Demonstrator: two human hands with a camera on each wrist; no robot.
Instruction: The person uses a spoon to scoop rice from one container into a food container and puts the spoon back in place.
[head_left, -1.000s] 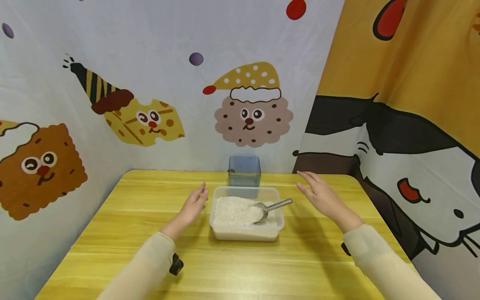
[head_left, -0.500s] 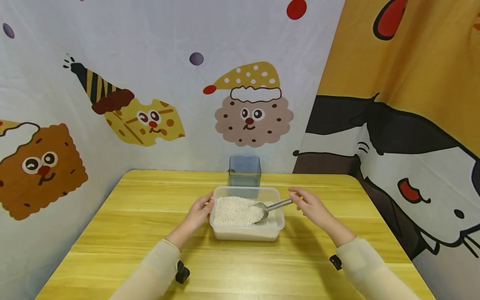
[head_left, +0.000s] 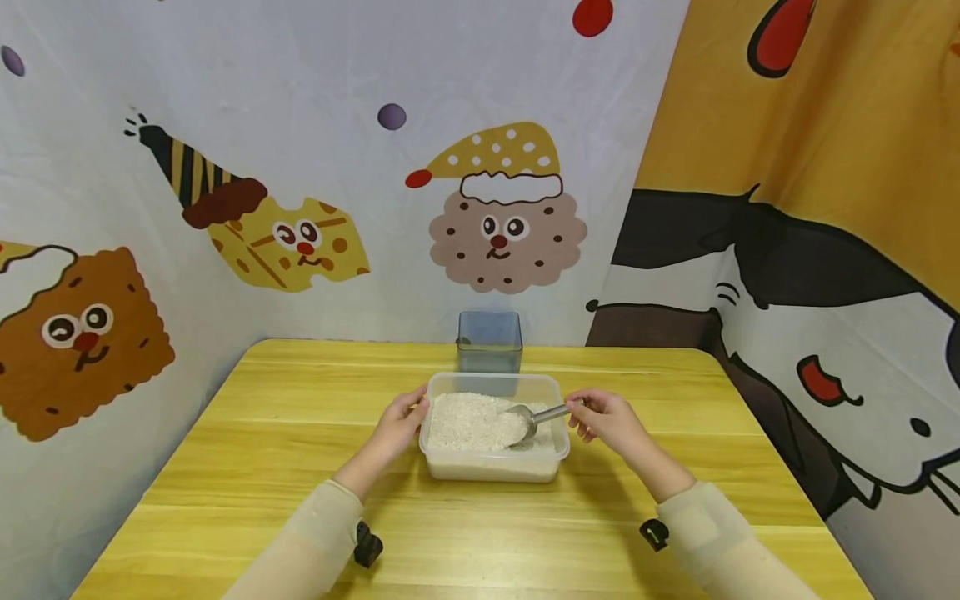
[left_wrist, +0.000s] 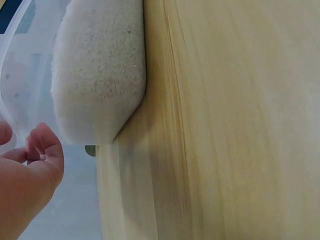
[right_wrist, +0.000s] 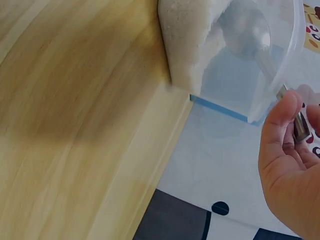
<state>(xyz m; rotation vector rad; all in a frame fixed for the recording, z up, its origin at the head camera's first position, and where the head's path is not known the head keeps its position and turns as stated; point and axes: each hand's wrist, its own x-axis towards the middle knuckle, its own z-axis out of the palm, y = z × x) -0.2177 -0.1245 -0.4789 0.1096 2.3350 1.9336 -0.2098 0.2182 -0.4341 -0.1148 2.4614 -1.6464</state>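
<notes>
A clear plastic tub of white rice stands mid-table. A metal scoop lies in it, bowl in the rice and handle over the right rim. My right hand pinches the handle's end; the right wrist view shows its fingers curled round the handle, with the scoop bowl behind the tub wall. My left hand holds the tub's left rim. In the left wrist view its curled fingers sit at the tub's corner, beside the rice.
A small blue-grey square container stands just behind the tub near the back wall. The yellow wooden table is bordered by cartoon-printed curtains at the back, left and right.
Both hands came in from open positions beside the tub. The left hand took the tub's left rim; the right hand closed on the scoop handle.
</notes>
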